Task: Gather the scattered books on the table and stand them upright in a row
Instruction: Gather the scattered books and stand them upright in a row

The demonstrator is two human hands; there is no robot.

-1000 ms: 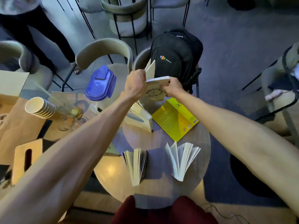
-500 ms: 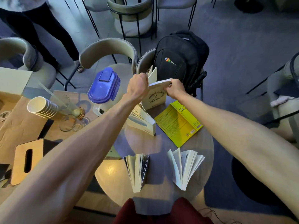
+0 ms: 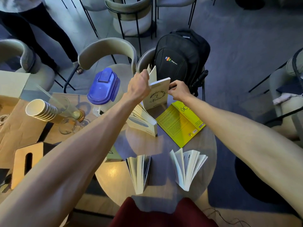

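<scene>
Both arms stretch straight forward over the round table [image 3: 113, 179], forearms bare, and the hands meet at its far edge. Left hand [image 3: 139, 89], knuckles up, curls its fingers over the top left corner of the cream book [image 3: 158, 97], with a few loose pages sticking up past the thumb. Right hand [image 3: 179, 92] pinches the same book's upper right edge between thumb and bent fingers. The cream book stands upright at the table's far edge, cover toward the person.

On the table's middle, under the left forearm, a white book [image 3: 142, 123] stands fanned open. A yellow book [image 3: 178, 123] lies flat on the table's far right. On the table's near side stand 2 more, apart from each other: the left fanned book [image 3: 139, 172] and the right fanned book [image 3: 186, 167].
</scene>
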